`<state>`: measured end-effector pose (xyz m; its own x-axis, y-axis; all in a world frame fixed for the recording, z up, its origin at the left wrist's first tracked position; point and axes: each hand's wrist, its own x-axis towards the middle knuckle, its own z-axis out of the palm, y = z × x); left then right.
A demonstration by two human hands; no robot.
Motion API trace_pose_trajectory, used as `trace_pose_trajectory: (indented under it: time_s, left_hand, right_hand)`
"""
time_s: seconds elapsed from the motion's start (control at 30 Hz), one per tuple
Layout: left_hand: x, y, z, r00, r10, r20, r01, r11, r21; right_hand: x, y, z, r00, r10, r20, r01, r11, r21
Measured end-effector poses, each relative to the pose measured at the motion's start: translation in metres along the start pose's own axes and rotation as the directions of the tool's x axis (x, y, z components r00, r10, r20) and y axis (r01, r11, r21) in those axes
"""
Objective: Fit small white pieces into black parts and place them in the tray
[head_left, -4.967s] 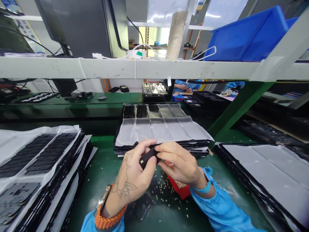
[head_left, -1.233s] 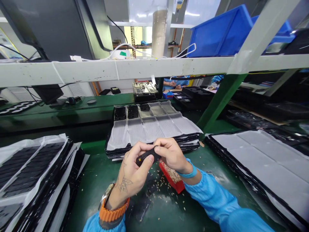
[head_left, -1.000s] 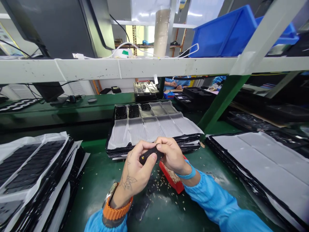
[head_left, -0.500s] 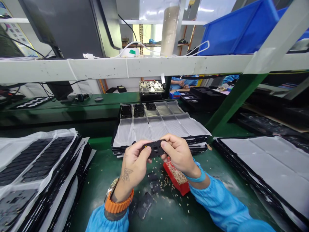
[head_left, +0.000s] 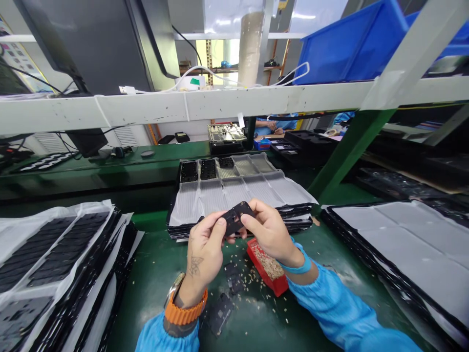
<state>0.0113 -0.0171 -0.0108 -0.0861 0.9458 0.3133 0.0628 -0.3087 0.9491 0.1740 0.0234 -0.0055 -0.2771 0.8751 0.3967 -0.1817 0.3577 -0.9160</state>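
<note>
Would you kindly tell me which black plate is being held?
The black plate pinched between the left hand and right hand; the other plates lie on the green bench, left tray stack and middle tray stack.

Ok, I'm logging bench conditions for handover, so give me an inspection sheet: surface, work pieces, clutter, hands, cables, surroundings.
Surface: green bench, slightly glossy.
Work pieces: black plate, held; red box containing pale bits; loose black parts on the bench.
Clutter: more pale bits strewn beside the red box.
Hands: left hand and right hand grip opposite ends of the black plate.
Cables: white cable on the raised shelf; near the hands, nothing seen.
Surroundings: stacked trays at left, centre and right; blue bin on the shelf; co-worker's hands behind.
</note>
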Motion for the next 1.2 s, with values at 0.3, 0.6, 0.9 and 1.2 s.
trace_pose_trajectory:
  time_s: [0.3,0.6,0.9,1.2]
  left_hand:
    - [0.006,0.003,-0.015,0.993,0.022,0.119,-0.053,0.962,0.268]
    - [0.006,0.005,-0.013,0.989,-0.019,0.143,-0.04,0.918,0.395]
    - [0.007,0.006,-0.01,0.983,-0.084,0.165,0.024,0.94,0.339]
    - [0.003,0.005,-0.007,0.986,-0.111,0.125,0.074,0.96,0.27]
  right_hand:
    - [-0.002,-0.007,-0.011,0.998,-0.015,0.069,0.04,0.925,-0.378]
    - [-0.005,-0.009,-0.006,0.943,-0.273,0.192,0.333,0.753,-0.567]
    - [-0.006,-0.005,-0.008,0.836,-0.401,0.374,0.546,0.545,-0.637]
    - [-0.01,-0.008,-0.006,0.865,-0.368,0.34,0.501,0.608,-0.616]
